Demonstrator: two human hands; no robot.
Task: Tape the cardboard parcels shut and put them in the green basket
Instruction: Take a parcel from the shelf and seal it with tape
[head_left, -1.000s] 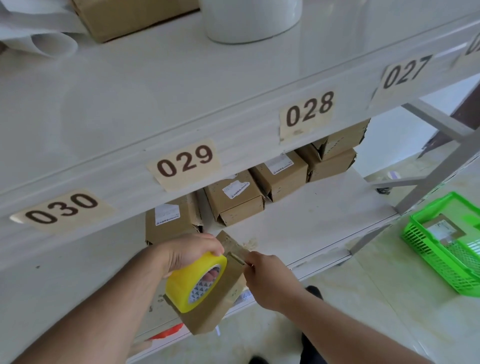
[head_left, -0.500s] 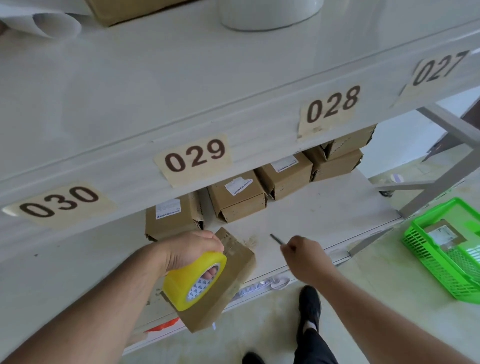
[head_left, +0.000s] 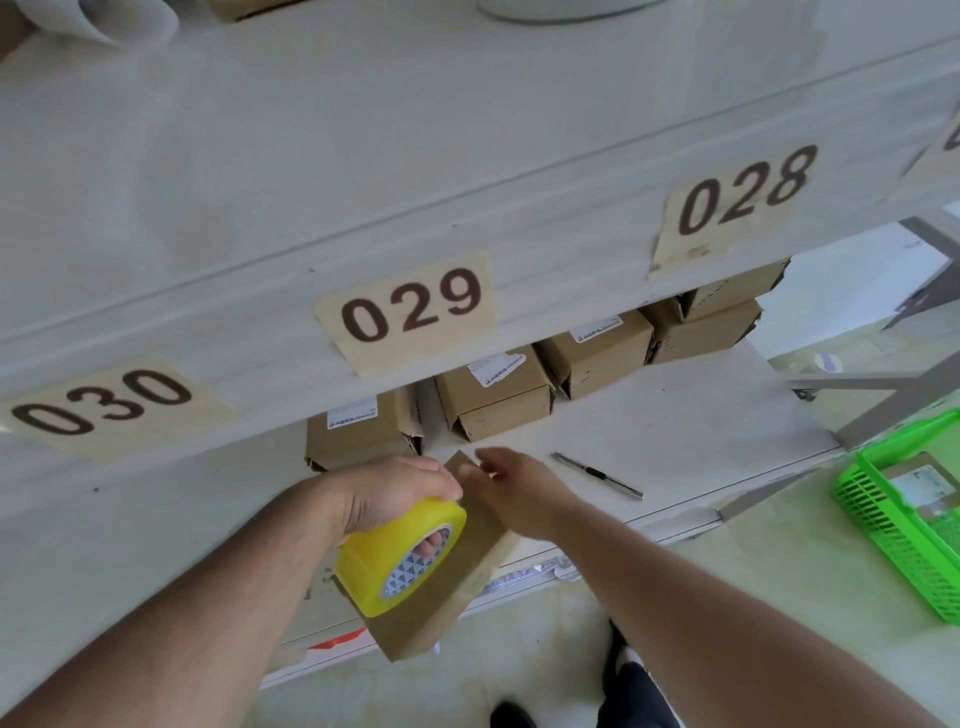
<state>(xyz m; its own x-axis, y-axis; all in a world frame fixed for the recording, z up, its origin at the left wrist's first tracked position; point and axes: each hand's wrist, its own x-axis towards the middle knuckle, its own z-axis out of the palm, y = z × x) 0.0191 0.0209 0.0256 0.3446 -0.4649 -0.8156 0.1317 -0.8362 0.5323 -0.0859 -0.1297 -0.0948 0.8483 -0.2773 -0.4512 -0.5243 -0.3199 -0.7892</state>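
My left hand (head_left: 387, 496) grips a yellow roll of tape (head_left: 400, 558), fingers through its core, and holds it against a flat cardboard parcel (head_left: 457, 587) at the lower shelf's front edge. My right hand (head_left: 519, 491) lies on the parcel's far end with fingers stretched out, holding nothing. A slim cutter knife (head_left: 597, 474) lies on the shelf just right of that hand. The green basket (head_left: 904, 514) stands on the floor at the right with a labelled parcel inside.
Several more cardboard parcels (head_left: 496, 395) stand in a row at the back of the lower shelf (head_left: 675, 421). The upper shelf's edge carries number labels 030, 029 (head_left: 410, 309) and 028. My shoe and leg show on the floor below.
My right hand carried the cutter knife away from the parcel, laid it on the shelf to the right, and came back to the parcel with fingers spread. The left hand kept the tape roll in place.
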